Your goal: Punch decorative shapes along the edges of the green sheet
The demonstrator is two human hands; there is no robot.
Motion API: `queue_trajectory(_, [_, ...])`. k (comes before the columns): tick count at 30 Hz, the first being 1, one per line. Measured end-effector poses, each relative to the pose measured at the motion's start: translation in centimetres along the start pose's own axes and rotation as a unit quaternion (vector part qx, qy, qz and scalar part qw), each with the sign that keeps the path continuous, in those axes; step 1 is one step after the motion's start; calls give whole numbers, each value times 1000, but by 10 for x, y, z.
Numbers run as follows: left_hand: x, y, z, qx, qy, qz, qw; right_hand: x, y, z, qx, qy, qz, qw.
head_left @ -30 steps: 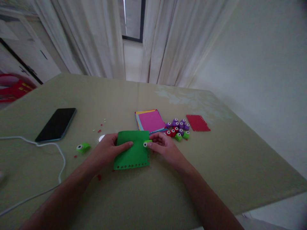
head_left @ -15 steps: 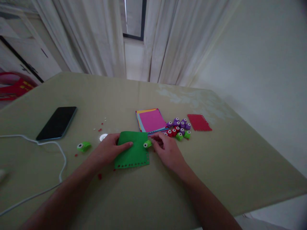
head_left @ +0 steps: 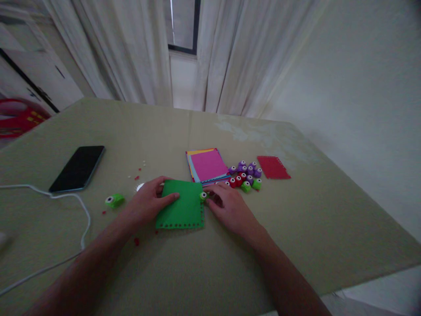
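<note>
My left hand (head_left: 153, 196) grips a green paper square (head_left: 184, 206) by its left side, thumb on top and fingers behind. Punched holes run along its bottom edge and up the lower right edge. My right hand (head_left: 226, 204) is closed on a small green craft punch (head_left: 203, 196) with a white eye-like button, set at the sheet's right edge. Another green craft punch (head_left: 114, 200) lies to the left of my left arm. Just behind my left hand, a white round thing (head_left: 140, 187) is mostly hidden.
Behind the green sheet lies a stack of coloured paper squares (head_left: 209, 165). Purple, red and green punches (head_left: 242, 168) cluster right of it, then a red sheet with punched edges (head_left: 273, 167). Leftward are a phone (head_left: 79, 168) and white cable (head_left: 86, 215). Red paper bits (head_left: 137, 241) are scattered about.
The green punch in my right hand has shifted slightly up and right along the sheet's right edge. Its button now faces more upward. The sheet has barely moved.
</note>
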State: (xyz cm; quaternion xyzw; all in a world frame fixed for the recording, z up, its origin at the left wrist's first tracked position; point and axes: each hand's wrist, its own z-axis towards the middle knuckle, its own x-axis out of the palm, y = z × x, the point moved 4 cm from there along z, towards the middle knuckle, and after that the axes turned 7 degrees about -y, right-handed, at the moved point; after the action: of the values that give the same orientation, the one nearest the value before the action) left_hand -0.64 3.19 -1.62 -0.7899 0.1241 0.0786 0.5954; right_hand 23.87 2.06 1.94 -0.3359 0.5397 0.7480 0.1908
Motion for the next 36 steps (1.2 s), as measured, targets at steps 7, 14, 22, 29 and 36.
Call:
queue_trajectory(7, [3,4,3,18,-20,17,1000,-1,1,1,11,14,-14,1000])
queue_trajectory(14, [5,2,-1,5,-24,9,1000,-1,0,1,14,10,-3,1000])
queue_trajectory(22, [5,3,0,2,-24,2,1000,-1,-3,0,10,9,9,1000])
queue_trajectory(29, [4,1,-1,1,-29,7,1000,-3,-2,-1,15,13,14,1000])
queue_trajectory(36, [4,4,0,7,-28,3,1000,-3,-1,0,18,18,15,1000])
